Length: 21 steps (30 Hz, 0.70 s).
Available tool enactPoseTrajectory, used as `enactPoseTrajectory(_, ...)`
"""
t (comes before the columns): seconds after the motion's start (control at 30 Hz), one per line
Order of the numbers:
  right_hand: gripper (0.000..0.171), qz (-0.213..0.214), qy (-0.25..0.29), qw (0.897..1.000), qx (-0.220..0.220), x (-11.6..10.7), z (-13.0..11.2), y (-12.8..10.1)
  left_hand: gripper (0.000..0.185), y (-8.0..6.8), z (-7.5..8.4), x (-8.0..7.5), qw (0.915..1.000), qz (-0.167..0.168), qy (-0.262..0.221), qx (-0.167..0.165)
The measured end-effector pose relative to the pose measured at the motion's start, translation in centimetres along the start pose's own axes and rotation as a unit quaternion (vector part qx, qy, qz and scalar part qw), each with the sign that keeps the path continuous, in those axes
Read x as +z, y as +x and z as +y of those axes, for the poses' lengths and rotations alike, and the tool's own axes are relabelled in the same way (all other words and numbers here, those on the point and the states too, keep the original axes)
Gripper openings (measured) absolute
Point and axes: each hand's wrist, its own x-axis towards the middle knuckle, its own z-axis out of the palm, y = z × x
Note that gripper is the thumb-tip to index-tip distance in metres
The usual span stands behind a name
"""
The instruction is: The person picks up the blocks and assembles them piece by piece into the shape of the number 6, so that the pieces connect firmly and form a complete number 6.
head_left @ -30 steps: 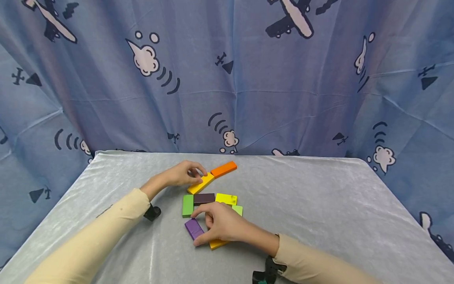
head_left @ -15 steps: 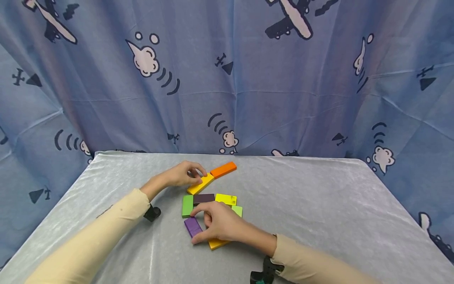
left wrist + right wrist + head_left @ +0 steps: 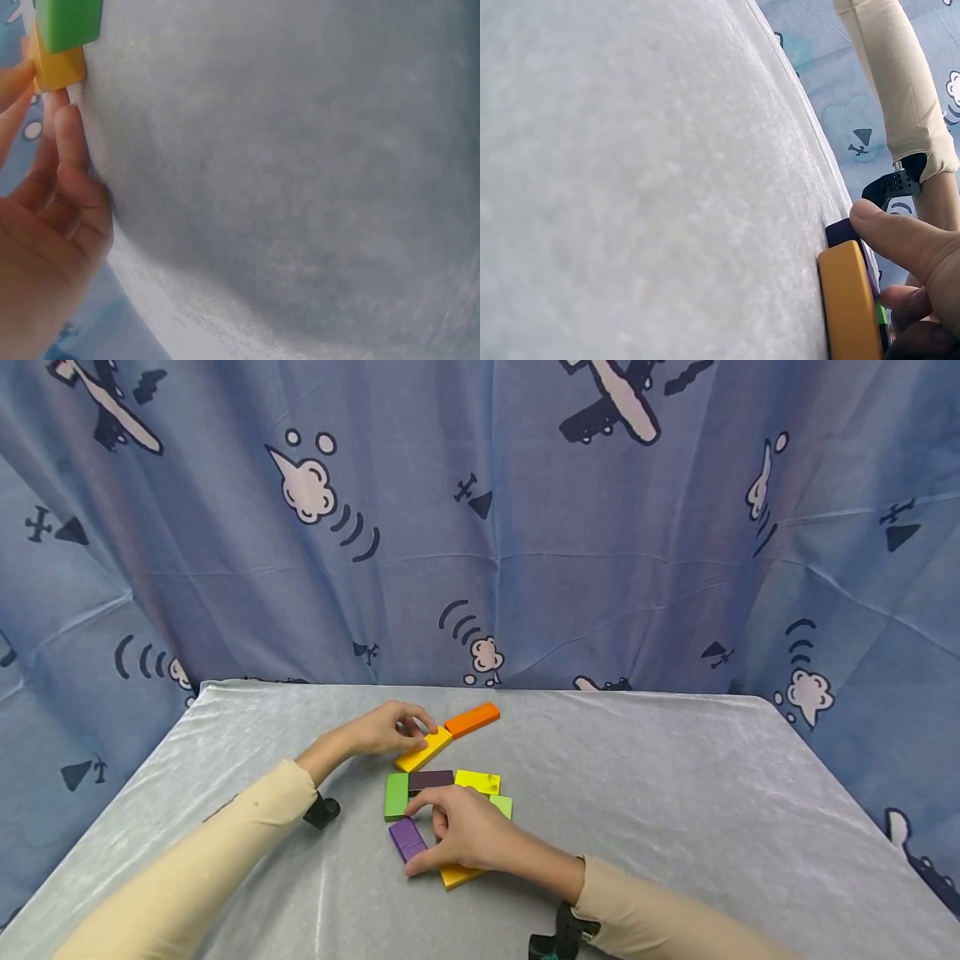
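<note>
Block (image 3: 407, 838) — pinched by right hand (image 3: 465, 837).

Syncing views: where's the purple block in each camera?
Head: purple block lies flat at the cluster's near-left, right hand pinching it.
Left wrist: not in it.
Right wrist: dark purple sliver at right edge, under the thumb.
Shared landmark: grey tablecloth.
</note>
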Motion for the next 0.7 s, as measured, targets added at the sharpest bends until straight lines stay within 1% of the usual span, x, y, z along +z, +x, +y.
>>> enactPoseTrajectory(0.4, 0.052, 0.012, -0.003, 1.0, -0.002, 0.18, 0.09, 0.04, 0.021, 0.03, 0.01, 0.06, 0.9999, 0.003, 0.006, -0.013)
enactPoseTrajectory(0.7, 0.048, 0.02, -0.008, 1.0, 0.01, 0.13, -0.03, 0.0, 0.02, 0.05, -0.04, 0.0, 1.0, 0.002, 0.0, -0.008)
